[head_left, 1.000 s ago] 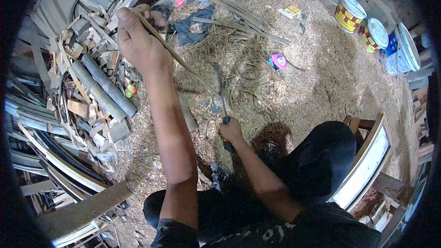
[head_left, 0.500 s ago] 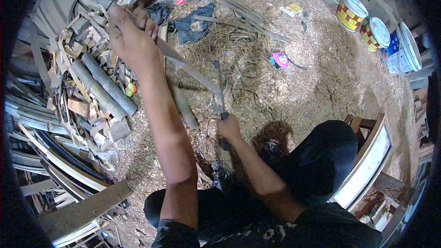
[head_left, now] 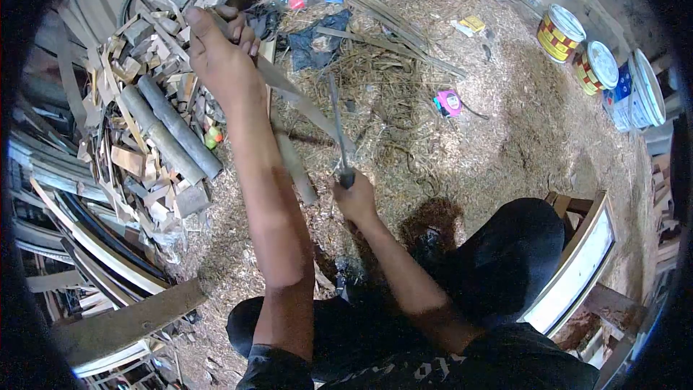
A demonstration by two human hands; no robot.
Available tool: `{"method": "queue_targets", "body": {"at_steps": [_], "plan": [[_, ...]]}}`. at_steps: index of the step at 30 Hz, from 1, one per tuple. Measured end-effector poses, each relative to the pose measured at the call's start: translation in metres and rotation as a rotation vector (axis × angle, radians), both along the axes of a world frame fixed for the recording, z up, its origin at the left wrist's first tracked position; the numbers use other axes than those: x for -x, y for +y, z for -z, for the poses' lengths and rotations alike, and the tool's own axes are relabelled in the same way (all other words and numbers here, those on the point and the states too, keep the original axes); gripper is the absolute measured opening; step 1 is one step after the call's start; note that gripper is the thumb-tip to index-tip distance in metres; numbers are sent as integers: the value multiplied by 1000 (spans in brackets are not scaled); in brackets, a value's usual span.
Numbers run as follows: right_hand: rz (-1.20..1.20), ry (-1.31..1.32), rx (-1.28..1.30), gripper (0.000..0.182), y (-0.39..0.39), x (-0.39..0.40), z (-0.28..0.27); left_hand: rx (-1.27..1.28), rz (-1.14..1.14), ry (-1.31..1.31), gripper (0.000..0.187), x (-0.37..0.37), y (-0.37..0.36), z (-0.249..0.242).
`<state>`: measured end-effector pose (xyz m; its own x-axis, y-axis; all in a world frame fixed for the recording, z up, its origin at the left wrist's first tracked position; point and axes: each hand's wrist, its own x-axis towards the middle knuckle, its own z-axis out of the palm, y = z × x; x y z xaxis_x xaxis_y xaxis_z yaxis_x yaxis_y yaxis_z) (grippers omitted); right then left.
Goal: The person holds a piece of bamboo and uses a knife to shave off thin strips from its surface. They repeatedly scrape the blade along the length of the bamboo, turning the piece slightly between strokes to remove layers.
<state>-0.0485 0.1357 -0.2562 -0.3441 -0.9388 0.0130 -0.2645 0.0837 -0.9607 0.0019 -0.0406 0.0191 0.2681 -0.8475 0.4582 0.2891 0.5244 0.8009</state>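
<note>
My left hand [head_left: 229, 65] is raised at the upper left, its fingers closed round a long, flat wood strip [head_left: 299, 100] that slants down to the right. The strip's lower end comes close in front of my right hand [head_left: 355, 198]. In that hand is the dark handle of a knife [head_left: 336, 117], its narrow blade pointing up and away from me. Blade and strip cross near the strip's low end in this view. Curly shavings [head_left: 393, 105] lie on the ground beyond.
To the left is a heap of wood offcuts [head_left: 155, 65] with two grey poles [head_left: 177, 126] on it. A pink tape measure [head_left: 448, 103] lies on the sawdust-covered ground. Buckets [head_left: 560, 33] line the right side. A black plastic bag [head_left: 312, 49] lies ahead.
The knife blade has swung from nearly straight up to a leftward tilt, and its handle is turned more toward me. My left hand still grips the strip, slightly further right in view.
</note>
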Motion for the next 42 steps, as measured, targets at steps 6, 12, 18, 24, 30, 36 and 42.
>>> {"method": "queue_targets", "body": {"at_steps": [6, 12, 18, 24, 30, 36, 42], "plan": [[-49, -99, -539, 35, 14, 21, 27, -100, 66, 78, 51, -1, 3, -6], [-76, -136, -182, 18, -4, 21, -121, -122, 541, 56, 48, 2, 16, -10], [-33, -143, 42, 14, -4, 8, -150, -83, 640, 52, 54, 6, 33, -13], [-100, -102, -24, 17, 2, 17, -153, -53, 674, 85, 53, 2, 32, -13], [-32, -242, -8, 16, -1, 1, -112, -82, 648, 123, 51, 0, 34, -10], [-95, -139, -154, 16, 2, 12, -129, -28, 691, 127, 48, -9, 27, -10], [17, -308, -83, 12, -2, -13, -41, -57, 546, 122, 48, -8, 31, -12]]}}
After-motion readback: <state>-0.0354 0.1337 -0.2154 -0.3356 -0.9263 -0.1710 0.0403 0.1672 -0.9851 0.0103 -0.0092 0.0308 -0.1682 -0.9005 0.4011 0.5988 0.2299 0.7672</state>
